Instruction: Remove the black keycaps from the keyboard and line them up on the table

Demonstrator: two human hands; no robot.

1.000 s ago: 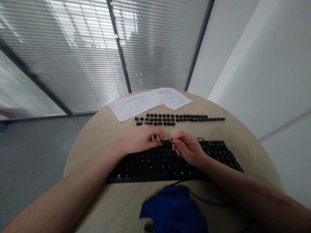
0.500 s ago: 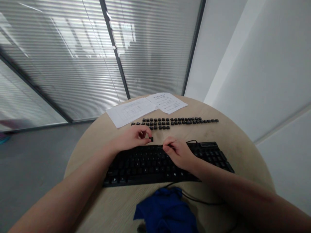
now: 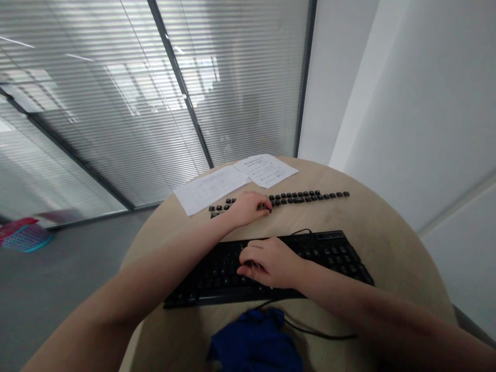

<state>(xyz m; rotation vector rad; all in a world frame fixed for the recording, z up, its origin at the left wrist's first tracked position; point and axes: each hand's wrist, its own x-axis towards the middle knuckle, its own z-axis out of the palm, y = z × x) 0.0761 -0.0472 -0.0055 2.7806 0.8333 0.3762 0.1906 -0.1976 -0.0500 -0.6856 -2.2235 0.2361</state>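
Partway, I'd guess: loose keycaps (image 3: 300,199) sat in rows at 12 o'clock of keyboard (image 3: 228,294), but numpad (image 3: 341,256) was still fully capped-looking. Left hand (image 3: 251,207) pinched narrow, fingertips at dark cap (image 3: 269,210) by rows; couldn't tell if gripped. Right hand (image 3: 271,261) curled over keyboard, clutching thin wire tool (image 3: 253,265).
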